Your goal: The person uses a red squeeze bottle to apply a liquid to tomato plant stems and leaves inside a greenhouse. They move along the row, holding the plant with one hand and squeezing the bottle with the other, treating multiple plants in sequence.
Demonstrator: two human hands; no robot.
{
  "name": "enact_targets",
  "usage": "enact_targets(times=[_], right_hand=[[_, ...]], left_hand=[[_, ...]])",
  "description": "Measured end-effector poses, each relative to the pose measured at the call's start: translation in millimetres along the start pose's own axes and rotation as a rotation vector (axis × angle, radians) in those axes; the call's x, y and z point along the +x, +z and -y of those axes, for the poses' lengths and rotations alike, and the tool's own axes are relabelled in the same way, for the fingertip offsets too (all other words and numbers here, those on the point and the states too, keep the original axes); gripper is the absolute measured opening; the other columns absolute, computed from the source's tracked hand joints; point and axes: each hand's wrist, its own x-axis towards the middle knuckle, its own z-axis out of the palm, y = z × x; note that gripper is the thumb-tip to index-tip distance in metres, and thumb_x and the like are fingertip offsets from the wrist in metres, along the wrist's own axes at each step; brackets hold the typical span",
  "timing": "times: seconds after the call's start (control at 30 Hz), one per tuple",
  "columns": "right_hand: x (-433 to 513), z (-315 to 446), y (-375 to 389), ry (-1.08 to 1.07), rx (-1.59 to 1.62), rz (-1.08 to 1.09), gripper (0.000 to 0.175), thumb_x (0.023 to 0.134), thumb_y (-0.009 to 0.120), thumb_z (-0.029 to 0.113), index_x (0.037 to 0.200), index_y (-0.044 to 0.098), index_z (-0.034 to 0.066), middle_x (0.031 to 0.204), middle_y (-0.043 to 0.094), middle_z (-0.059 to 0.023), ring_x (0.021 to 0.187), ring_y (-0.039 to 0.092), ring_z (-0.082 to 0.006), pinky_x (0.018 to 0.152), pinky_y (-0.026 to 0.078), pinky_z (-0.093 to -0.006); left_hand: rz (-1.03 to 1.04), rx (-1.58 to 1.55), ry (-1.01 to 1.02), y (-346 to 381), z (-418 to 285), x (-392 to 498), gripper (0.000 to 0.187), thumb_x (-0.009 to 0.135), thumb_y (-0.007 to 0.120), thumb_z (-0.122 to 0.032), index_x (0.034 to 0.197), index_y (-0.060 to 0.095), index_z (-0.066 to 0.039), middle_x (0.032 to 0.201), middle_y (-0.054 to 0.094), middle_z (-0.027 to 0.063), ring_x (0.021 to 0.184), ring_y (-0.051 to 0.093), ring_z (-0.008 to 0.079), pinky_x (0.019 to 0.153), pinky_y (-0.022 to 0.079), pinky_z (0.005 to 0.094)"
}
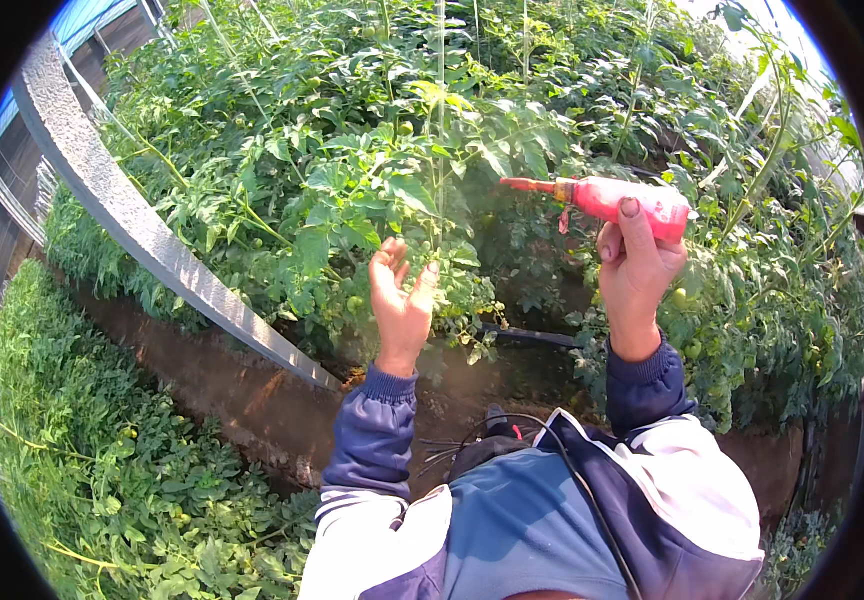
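Note:
My right hand point(636, 262) grips a plastic squeeze bottle of red-pink liquid point(630, 204), its long red nozzle pointing left toward the foliage. The thumb lies across the near side of the bottle. To the left, my left hand point(403, 296) is raised palm up with thumb and fingers apart, just below the leaves of a tomato plant point(409, 191). The fingertips are close to small leaves; whether they touch them I cannot tell. Behind the hand, a thin vertical support string point(441, 112) runs up through the plant. A green tomato point(354, 303) hangs left of my left hand.
A curved pale post point(154, 232) slants down on the left to the soil path point(252, 405). More tomato plants point(101, 465) grow at the lower left. A dark irrigation pipe point(533, 335) lies at the base of the row. A dark cable crosses my jacket front.

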Motion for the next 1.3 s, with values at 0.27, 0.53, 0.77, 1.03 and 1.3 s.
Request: enact_targets(times=[0.27, 0.53, 0.77, 1.03, 1.3], right_hand=[[52.6, -66.6, 17.4, 0.008, 0.11, -0.009, 0.012, 0.086, 0.075, 0.005, 0.092, 0.067, -0.0018, 0.074, 0.066, -0.0046, 0.049, 0.05, -0.0068, 0.043, 0.039, -0.0223], [97.7, -124.7, 43.6, 0.091, 0.028, 0.056, 0.018, 0.086, 0.078, 0.014, 0.088, 0.069, -0.0015, 0.065, 0.063, -0.0005, 0.049, 0.05, -0.0039, 0.043, 0.037, -0.0204], [112.2, -146.6, 68.0, 0.177, 0.066, 0.165, 0.017, 0.086, 0.077, 0.015, 0.085, 0.071, -0.0012, 0.062, 0.061, 0.0001, 0.046, 0.048, -0.0036, 0.042, 0.034, -0.0197], [111.2, -152.1, 78.0, 0.14, 0.006, 0.157, 0.015, 0.086, 0.076, 0.012, 0.086, 0.071, -0.0022, 0.064, 0.063, -0.0017, 0.046, 0.047, -0.0035, 0.041, 0.033, -0.02], [110.8, -146.5, 76.6, 0.155, 0.045, 0.095, 0.014, 0.086, 0.075, 0.01, 0.086, 0.07, -0.0028, 0.063, 0.062, -0.0017, 0.046, 0.046, -0.0038, 0.041, 0.032, -0.0199]], left_hand=[[-0.086, -0.279, 0.191, 65.4, 8.1, 145.8, 0.039, 0.088, 0.074, -0.009, 0.121, 0.055, -0.002, 0.107, 0.064, 0.0028, 0.1, 0.057, 0.0124, 0.096, 0.042, 0.0288], [-0.117, -0.076, 0.124, 75.5, 11.2, 163.4, 0.021, 0.095, 0.066, -0.01, 0.108, 0.062, 0.005, 0.096, 0.07, 0.0112, 0.083, 0.067, 0.015, 0.076, 0.054, 0.026], [-0.032, -0.17, 0.093, 73.6, 12.3, 170.4, 0.024, 0.098, 0.062, -0.016, 0.107, 0.06, 0.006, 0.092, 0.07, 0.0123, 0.078, 0.07, 0.0189, 0.069, 0.056, 0.0304], [0.035, -0.191, 0.062, 68.4, 12.7, 173.4, 0.02, 0.099, 0.06, -0.013, 0.105, 0.06, 0.006, 0.093, 0.068, 0.0102, 0.078, 0.071, 0.0192, 0.068, 0.056, 0.0288], [0.116, -0.35, 0.097, 62.0, 14.8, 180.2, 0.047, 0.093, 0.068, -0.012, 0.13, 0.043, 0.003, 0.109, 0.067, 0.0134, 0.088, 0.067, 0.0156, 0.073, 0.053, 0.0252]])
